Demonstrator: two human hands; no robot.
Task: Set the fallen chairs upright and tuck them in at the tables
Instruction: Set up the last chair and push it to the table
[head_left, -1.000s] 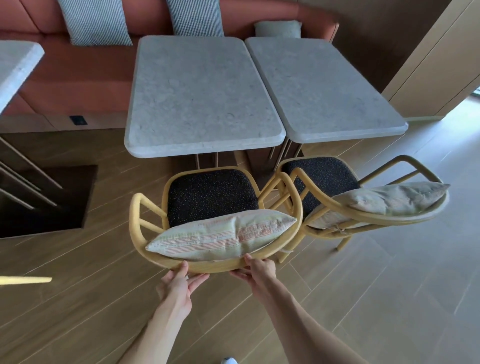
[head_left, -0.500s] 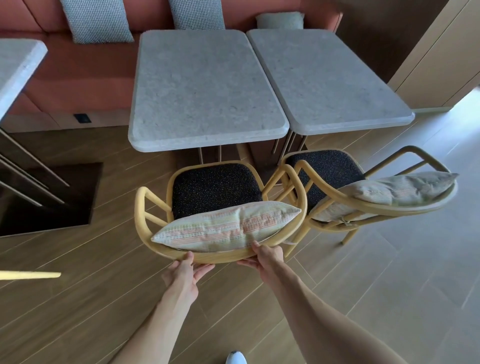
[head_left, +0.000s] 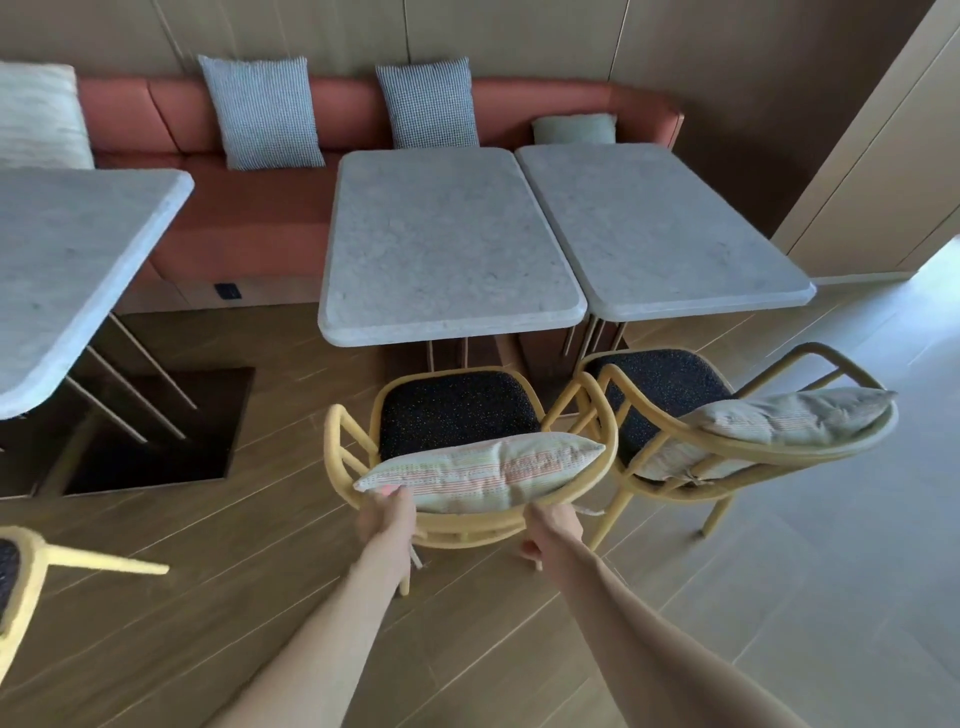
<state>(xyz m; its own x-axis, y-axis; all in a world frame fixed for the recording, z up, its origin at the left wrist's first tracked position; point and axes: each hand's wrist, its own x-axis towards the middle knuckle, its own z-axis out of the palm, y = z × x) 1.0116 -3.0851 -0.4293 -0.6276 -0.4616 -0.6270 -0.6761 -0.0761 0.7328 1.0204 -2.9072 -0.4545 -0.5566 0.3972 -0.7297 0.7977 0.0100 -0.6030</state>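
Note:
A yellow chair (head_left: 343, 441) with a dark speckled seat stands upright in front of the middle stone table (head_left: 447, 244). A striped cushion (head_left: 483, 470) leans against its curved backrest. My left hand (head_left: 387, 517) grips the backrest rail at its left end. My right hand (head_left: 553, 527) holds the rail at its right end. A second yellow chair (head_left: 753, 447) with a pale cushion stands upright to the right, angled before the right table (head_left: 654, 228). At the lower left, a third yellow chair (head_left: 31, 566) lies on its side, mostly cut off.
A red bench (head_left: 249, 218) with checked pillows runs along the back wall. Another stone table (head_left: 67, 260) stands at the left over a dark floor plate (head_left: 156, 436). Wood floor spreads around me, and a paler floor lies at the right.
The view has pulled back and risen, showing the bench, the wall and the fallen chair. My hands have spread apart along the backrest rail. The chair stays before the table.

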